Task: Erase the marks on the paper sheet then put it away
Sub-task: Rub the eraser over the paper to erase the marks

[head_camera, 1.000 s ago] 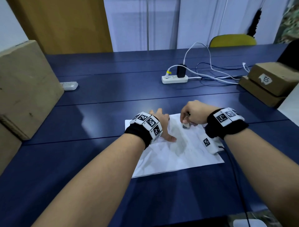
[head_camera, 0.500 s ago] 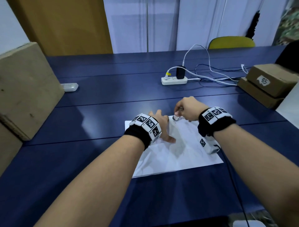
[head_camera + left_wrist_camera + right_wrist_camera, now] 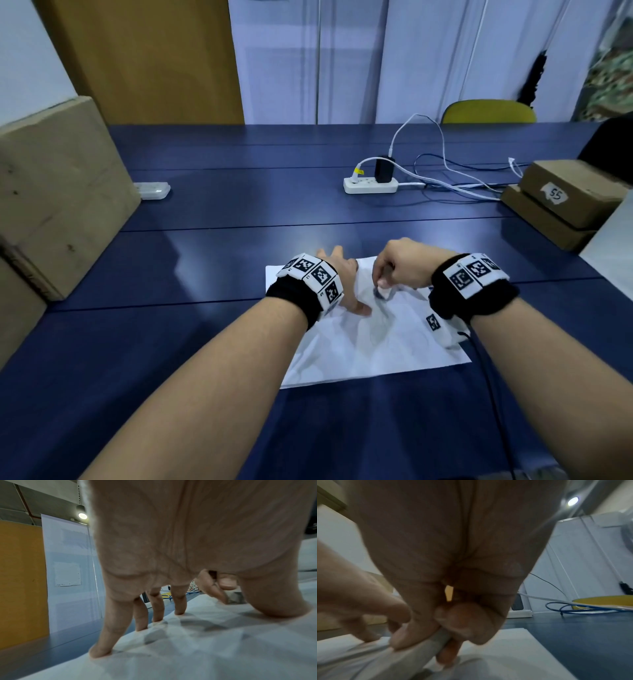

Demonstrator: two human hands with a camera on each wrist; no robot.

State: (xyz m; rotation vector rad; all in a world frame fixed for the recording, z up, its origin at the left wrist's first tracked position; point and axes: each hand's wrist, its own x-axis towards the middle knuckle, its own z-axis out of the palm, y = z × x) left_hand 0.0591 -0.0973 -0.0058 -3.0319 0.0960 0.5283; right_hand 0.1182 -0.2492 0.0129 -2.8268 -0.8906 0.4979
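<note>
Right hand (image 3: pixel 407 265), pinching what looks like an eraser (image 3: pixel 383 293), has slid nearer; left hand (image 3: pixel 342 284) stays spread on paper (image 3: pixel 376 349).

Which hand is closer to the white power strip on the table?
Right. The right hand is almost straight below the power strip, pinching an eraser; the left hand lies further left, pressed on the paper sheet.

Power strip (image 3: pixel 370 185), cardboard boxes (image 3: pixel 568 195), yellow chair (image 3: pixel 488 112)
</note>
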